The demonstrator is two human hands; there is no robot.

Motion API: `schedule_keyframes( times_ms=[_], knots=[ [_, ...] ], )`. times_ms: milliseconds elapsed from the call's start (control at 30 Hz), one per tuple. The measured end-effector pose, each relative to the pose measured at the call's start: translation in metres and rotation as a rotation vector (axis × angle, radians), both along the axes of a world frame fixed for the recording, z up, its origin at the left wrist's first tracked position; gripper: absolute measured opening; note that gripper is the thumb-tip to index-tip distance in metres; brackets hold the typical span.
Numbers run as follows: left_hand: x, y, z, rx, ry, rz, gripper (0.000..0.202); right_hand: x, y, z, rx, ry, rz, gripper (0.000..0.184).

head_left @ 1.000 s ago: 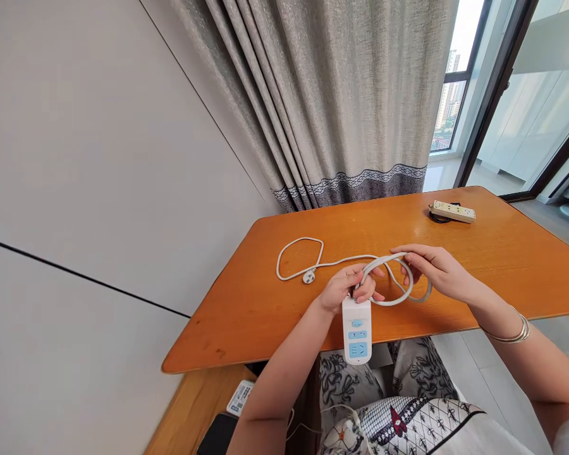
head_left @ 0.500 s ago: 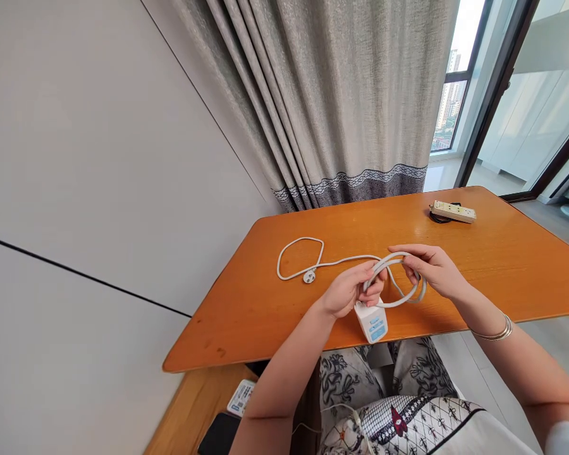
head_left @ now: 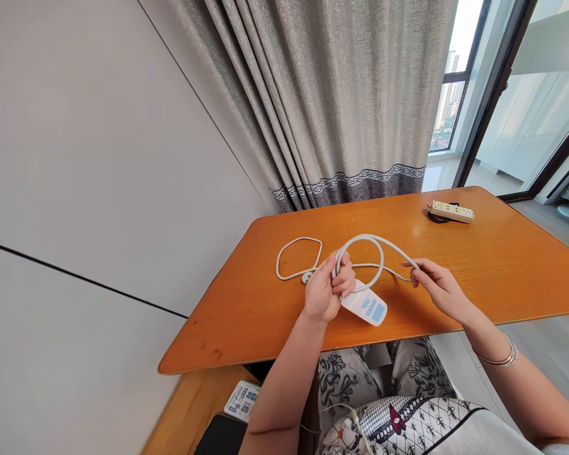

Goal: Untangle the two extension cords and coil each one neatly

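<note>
Loops of a white power cord [head_left: 382, 259] are bunched in my left hand [head_left: 329, 285], whose fingers are wrapped round them. A white power strip [head_left: 366, 304] with blue labels hangs or rests just below that hand, tilted, near the table's front edge. Off to the right, my right hand [head_left: 431, 283] pinches the same cord between thumb and fingers. The cord's free stretch runs across the table to a loop on the left. Its round white plug [head_left: 307, 277] lies there, partly hidden behind my left hand.
On the wooden table [head_left: 246, 316], a cream power strip [head_left: 451, 212] with a black cord lies at the back right. A wall is on the left and a curtain [head_left: 346, 114] hangs behind. Below left, a black object and a white printed card lie on a wooden surface.
My hands have moved apart, the left one going left with the coiled cord and the right one slightly right along it. The white power strip has turned and tilted sideways.
</note>
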State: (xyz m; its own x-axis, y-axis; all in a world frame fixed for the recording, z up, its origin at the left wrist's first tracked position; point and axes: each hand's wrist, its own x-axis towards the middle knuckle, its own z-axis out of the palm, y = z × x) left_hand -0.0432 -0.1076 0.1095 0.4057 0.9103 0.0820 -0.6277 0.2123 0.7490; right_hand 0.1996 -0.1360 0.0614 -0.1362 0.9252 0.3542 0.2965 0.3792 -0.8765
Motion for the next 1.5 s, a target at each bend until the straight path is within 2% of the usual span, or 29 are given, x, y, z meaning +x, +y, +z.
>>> schedule_keyframes(
  times_ms=[167,267,367,467,633,800,1000,1167,1300,1400,1500],
  knots=[
    [-0.024,-0.012,0.017,0.153,-0.162,0.255,0.032,0.008,-0.001,-0.004,0.038,-0.181,0.052,0.036],
    [-0.034,-0.012,0.024,0.179,-0.188,0.356,0.029,0.010,-0.001,-0.010,0.075,-0.178,-0.045,0.036],
    [-0.028,-0.006,0.019,0.143,-0.113,0.379,0.028,0.011,0.000,-0.013,0.212,-0.254,-0.201,0.035],
    [-0.016,0.002,0.006,0.154,-0.028,0.431,0.027,0.006,-0.003,-0.008,0.289,-0.537,-0.209,0.038],
    [-0.007,0.007,-0.006,0.219,0.036,0.442,0.031,-0.019,-0.015,0.011,0.116,-1.059,-0.147,0.036],
    [0.000,0.004,-0.006,0.228,0.028,0.409,0.036,-0.048,-0.018,0.026,-0.032,-1.273,-0.047,0.033],
    [0.009,0.002,-0.015,0.238,0.062,0.408,0.039,-0.059,-0.019,0.031,0.056,-1.258,0.047,0.022],
    [0.014,-0.002,-0.025,0.356,0.193,0.261,0.046,-0.054,-0.027,0.039,0.249,-1.195,0.198,0.011],
    [0.015,-0.007,-0.028,0.485,0.391,0.198,0.040,-0.047,-0.034,0.049,0.447,-1.049,0.284,0.019],
    [0.015,-0.011,-0.027,0.529,0.542,0.174,0.039,-0.042,-0.034,0.056,0.584,-0.860,0.239,0.031],
    [0.012,-0.015,-0.026,0.509,0.576,0.104,0.041,-0.036,-0.024,0.061,0.663,-0.716,0.118,0.032]
  ],
)
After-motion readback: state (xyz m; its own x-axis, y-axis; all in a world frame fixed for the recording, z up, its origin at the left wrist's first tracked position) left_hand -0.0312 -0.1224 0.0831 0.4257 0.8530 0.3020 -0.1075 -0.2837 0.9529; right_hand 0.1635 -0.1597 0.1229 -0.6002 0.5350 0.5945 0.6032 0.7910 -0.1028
